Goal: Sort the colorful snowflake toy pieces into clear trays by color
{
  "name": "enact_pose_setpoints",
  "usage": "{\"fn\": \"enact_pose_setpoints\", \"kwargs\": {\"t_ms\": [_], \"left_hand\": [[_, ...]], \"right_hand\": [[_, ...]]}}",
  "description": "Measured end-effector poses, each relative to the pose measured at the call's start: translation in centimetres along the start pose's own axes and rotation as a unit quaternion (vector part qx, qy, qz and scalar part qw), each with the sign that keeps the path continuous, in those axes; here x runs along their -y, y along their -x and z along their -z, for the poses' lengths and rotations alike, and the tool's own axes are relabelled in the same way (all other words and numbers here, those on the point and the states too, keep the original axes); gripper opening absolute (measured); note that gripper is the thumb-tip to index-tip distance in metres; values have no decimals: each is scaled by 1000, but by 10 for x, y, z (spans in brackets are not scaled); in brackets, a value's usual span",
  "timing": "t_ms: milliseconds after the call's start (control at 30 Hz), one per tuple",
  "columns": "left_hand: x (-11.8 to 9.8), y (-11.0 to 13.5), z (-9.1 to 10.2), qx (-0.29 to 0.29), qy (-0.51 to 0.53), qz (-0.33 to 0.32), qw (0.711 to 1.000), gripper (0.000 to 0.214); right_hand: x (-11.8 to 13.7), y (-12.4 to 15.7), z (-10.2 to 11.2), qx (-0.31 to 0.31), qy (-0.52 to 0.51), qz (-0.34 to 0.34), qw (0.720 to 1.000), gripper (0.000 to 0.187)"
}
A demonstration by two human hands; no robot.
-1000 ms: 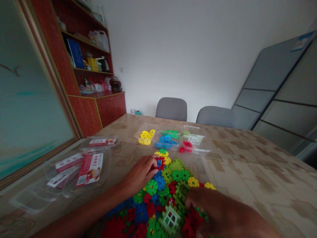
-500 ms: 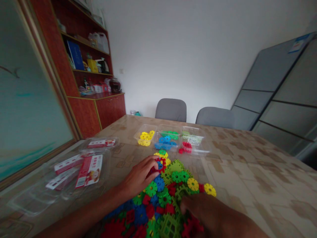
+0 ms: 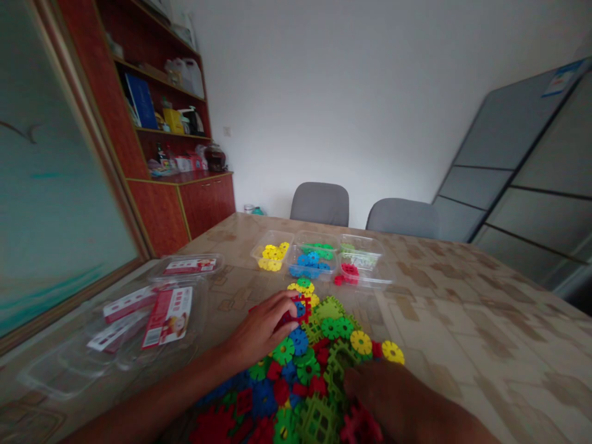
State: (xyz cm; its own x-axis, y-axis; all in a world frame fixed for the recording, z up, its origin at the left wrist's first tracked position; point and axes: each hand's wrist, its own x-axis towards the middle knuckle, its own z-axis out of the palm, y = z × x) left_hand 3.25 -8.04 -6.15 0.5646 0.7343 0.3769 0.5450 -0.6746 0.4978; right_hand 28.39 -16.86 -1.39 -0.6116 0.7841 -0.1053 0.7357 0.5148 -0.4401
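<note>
Toy pieces (image 3: 319,364) heaped at lower centre: hard, smooth plastic, slightly shiny. The trays (image 3: 380,280) beyond them are clear glossy plastic — likewise the lids (image 3: 195,333) at left, with paper labels (image 3: 169,316). The table top (image 3: 462,320) looks smooth, faintly glossy; the cabinet (image 3: 203,200) at upper left is polished reddish wood; the chairs (image 3: 320,203), matt grey cloth.

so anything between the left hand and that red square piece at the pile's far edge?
Nothing visible. The left hand touches the red square piece directly, with no other piece over it. The right hand rests on the near side of the pile, apart from it.
</note>
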Motion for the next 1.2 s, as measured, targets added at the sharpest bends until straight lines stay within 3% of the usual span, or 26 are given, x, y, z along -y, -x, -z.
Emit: {"fn": "enact_pose_setpoints", "kwargs": {"t_ms": [267,400,600,800,1033,1200], "left_hand": [[1,-1,0,-7,40,5,999,4],[-6,-2,0,-24,109,29,993,7],[-32,4,4,6,197,66,978,16],[-48,6,6,50,269,79,959,23],[-57,11,6,133,398,132,898,36],[-58,11,8,162,398,143,892,37]], "right_hand": [[-9,3,4,23,-1,-21,1000,36],[-12,-4,10,46,-57,-22,997,33],[-17,-23,10,-120,-142,68,980,25],[-16,-29,4,-212,-126,122,961,20],[-15,-30,-3,-253,-142,154,945,20],[-10,-31,-3,-265,-162,115,943,33]]}}
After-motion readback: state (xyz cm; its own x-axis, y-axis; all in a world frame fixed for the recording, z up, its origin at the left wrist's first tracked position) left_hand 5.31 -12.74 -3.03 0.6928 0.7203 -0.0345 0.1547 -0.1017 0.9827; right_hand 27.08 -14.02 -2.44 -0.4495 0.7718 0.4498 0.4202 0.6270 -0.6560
